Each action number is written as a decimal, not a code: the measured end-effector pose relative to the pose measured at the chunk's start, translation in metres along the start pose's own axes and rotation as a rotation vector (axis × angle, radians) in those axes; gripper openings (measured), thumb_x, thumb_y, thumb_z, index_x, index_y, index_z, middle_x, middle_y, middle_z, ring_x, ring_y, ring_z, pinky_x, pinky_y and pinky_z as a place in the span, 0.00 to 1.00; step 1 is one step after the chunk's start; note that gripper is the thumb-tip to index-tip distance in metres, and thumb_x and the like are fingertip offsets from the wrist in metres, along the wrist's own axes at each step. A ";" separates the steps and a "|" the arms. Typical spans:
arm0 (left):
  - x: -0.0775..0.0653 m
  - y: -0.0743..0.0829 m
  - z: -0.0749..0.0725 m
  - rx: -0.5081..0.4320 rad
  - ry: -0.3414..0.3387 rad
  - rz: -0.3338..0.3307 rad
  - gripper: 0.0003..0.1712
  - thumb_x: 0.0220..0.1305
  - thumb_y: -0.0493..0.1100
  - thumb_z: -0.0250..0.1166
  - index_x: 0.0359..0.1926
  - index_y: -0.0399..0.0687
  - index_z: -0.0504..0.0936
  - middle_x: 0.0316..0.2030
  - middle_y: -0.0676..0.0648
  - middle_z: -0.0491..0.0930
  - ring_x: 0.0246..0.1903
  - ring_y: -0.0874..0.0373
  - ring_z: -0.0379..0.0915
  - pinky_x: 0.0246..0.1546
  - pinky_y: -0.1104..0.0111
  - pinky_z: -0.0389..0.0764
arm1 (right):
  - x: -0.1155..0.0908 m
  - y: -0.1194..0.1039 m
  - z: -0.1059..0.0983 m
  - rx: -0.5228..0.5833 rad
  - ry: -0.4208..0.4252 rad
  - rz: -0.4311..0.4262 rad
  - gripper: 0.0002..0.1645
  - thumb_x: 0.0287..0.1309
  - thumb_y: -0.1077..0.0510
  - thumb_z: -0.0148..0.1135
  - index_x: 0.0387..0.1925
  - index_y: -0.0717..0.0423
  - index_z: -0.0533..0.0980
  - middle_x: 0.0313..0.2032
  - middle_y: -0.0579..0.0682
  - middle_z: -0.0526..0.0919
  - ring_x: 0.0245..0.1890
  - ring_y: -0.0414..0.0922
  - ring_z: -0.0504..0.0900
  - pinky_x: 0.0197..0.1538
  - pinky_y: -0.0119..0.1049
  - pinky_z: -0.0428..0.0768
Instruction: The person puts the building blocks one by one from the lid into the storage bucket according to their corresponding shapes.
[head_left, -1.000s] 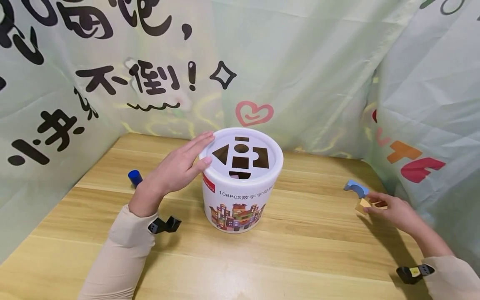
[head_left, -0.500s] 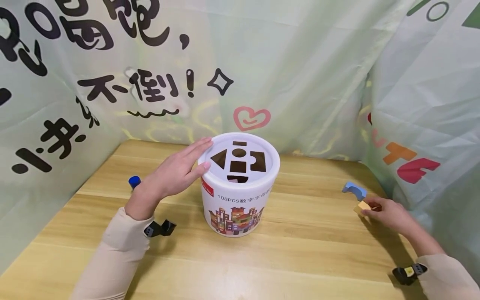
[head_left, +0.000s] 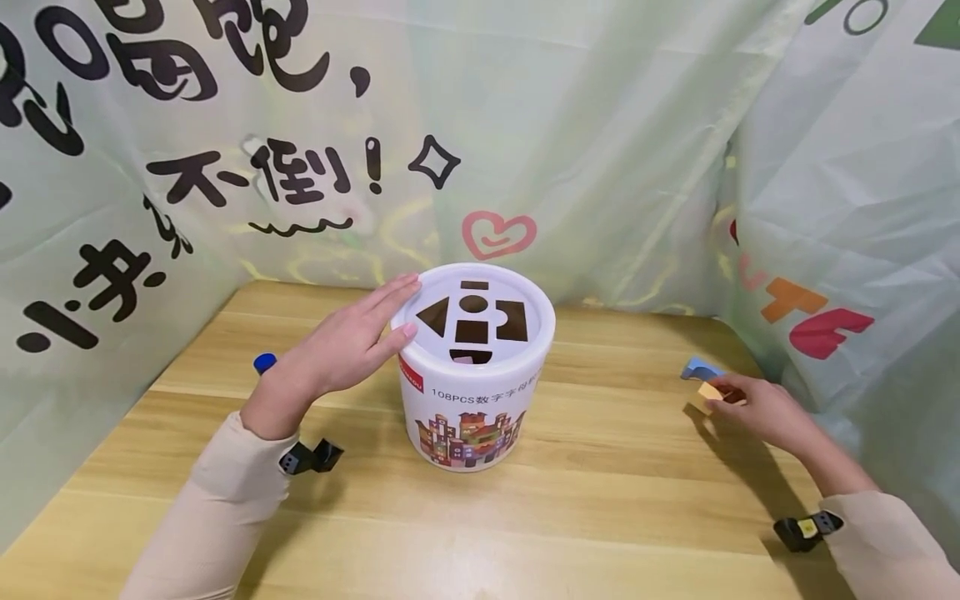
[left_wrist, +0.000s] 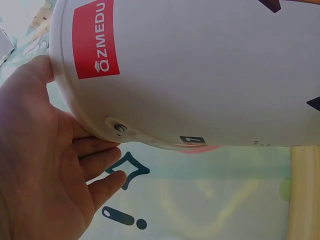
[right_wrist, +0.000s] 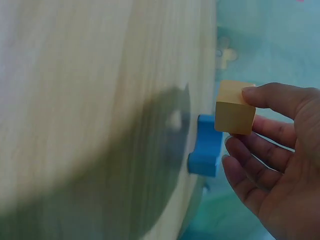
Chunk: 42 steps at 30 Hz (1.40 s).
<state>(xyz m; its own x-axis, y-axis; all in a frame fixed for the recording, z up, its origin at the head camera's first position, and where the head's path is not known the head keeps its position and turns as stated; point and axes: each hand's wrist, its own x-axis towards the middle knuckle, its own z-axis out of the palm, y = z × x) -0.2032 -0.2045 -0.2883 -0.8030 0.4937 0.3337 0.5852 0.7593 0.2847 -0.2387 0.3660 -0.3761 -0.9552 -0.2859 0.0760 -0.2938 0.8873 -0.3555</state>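
Observation:
A white bucket (head_left: 517, 400) stands mid-table, its lid (head_left: 504, 354) cut with several shaped holes. My left hand (head_left: 330, 350) rests on the left side of the lid's rim, fingers extended; in the left wrist view the thumb and fingertips touch the rim. Over at the right, my right hand (head_left: 772, 421) pinches a yellow cube block (right_wrist: 235, 110) between thumb and fingers, raised off the table. Just beyond it lies a blue arch block (right_wrist: 206, 147) on the wood, partly covered by the cube and hand in the head view.
A blue cylinder block (head_left: 265, 362) is on the table left of the left wrist, half hidden by it. Printed cloth (head_left: 600, 167) hangs behind and along both sides of the wooden table (head_left: 600, 517).
My right hand has lifted the yellow cube and brought it slightly left, in front of the blue arch block. The left hand stays on the lid's rim; the head view has shifted slightly.

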 end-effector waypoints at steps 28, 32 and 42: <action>0.000 0.000 -0.003 0.018 -0.007 0.015 0.37 0.76 0.62 0.42 0.76 0.49 0.54 0.75 0.49 0.50 0.73 0.51 0.46 0.68 0.49 0.57 | 0.026 -0.136 -0.047 0.141 0.030 -0.230 0.25 0.64 0.51 0.65 0.59 0.56 0.76 0.55 0.54 0.79 0.46 0.50 0.81 0.42 0.33 0.80; 0.000 -0.001 -0.003 0.019 -0.011 0.014 0.37 0.76 0.62 0.41 0.76 0.49 0.54 0.76 0.49 0.50 0.73 0.51 0.46 0.68 0.49 0.57 | 0.029 -0.158 -0.054 0.158 0.064 -0.271 0.24 0.62 0.51 0.66 0.59 0.53 0.77 0.54 0.51 0.80 0.45 0.48 0.81 0.39 0.31 0.80; 0.000 -0.001 -0.004 0.017 -0.017 0.012 0.37 0.76 0.62 0.41 0.77 0.49 0.53 0.76 0.49 0.49 0.74 0.50 0.45 0.69 0.49 0.56 | 0.040 -0.204 -0.062 0.245 0.119 -0.404 0.21 0.61 0.57 0.67 0.56 0.53 0.79 0.51 0.48 0.82 0.44 0.43 0.82 0.44 0.23 0.77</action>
<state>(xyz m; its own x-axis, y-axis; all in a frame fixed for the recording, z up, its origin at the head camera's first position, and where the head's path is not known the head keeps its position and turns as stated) -0.2033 -0.2069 -0.2848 -0.7976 0.5101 0.3218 0.5932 0.7600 0.2655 -0.2192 0.1955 -0.2430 -0.7680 -0.5339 0.3536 -0.6387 0.5986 -0.4834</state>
